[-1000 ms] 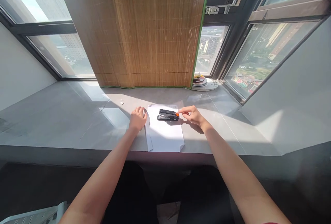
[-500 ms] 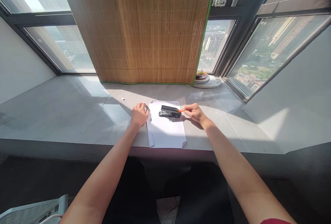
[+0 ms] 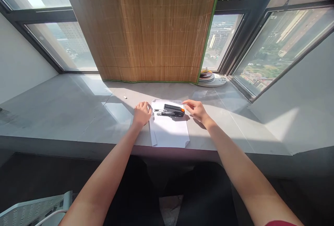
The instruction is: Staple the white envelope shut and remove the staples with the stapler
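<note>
A black stapler [image 3: 171, 110] with an orange end lies on a stack of white paper [image 3: 169, 130] on the grey window ledge [image 3: 78, 114]. A thin metal part sticks out of its left end. My left hand [image 3: 141, 113] rests on the ledge at the paper's left edge, fingers curled, holding nothing that I can see. My right hand [image 3: 196, 109] hovers just right of the stapler's orange end, fingers loosely apart, empty.
A bamboo blind [image 3: 153, 27] hangs behind the ledge. A stack of plates [image 3: 208, 78] sits at the back right by the window. A small white scrap [image 3: 125, 97] lies on the ledge to the left. A metal rack [image 3: 28, 210] shows at bottom left.
My right fingers have come off the stapler's orange end and drawn slightly right. A metal part now sticks out of the stapler's left end. The camera tilted down a little.
</note>
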### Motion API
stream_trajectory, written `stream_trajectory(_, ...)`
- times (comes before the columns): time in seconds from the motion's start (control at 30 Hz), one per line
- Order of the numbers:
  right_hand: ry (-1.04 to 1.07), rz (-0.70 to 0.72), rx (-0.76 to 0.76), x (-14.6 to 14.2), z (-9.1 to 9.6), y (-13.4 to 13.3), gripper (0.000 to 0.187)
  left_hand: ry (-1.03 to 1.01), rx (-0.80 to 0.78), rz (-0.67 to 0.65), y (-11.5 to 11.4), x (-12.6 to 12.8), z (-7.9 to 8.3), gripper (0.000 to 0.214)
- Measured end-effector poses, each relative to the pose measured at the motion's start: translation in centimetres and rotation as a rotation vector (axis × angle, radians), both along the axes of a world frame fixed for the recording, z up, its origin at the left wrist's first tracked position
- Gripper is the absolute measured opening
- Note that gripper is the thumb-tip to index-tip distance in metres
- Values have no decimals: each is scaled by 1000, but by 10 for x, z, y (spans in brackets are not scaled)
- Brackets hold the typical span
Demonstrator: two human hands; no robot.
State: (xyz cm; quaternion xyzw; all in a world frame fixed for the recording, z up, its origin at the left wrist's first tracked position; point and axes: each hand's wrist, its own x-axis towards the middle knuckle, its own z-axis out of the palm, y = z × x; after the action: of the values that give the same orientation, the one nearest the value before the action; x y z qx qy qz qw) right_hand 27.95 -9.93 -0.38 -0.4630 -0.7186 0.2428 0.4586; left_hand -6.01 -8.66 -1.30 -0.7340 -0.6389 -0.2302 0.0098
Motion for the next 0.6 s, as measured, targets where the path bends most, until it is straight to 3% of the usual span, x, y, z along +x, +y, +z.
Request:
stream_trajectory(0.13, 15, 120, -1, -10, 6, 1, 55, 7, 9, 1, 0, 1, 0, 27)
stream_trajectory(0.2, -27, 183, -66, -15, 6, 2, 59, 5, 9, 2, 0, 1, 0, 26)
stream_trajectory(0.33, -50, 251, -185, -22, 2, 2, 54, 10, -6, 8, -1, 1, 2, 26)
stream_trajectory(0.6, -57, 266, -237, -30, 5, -5, 39, 28, 10, 14, -2, 2, 1, 26)
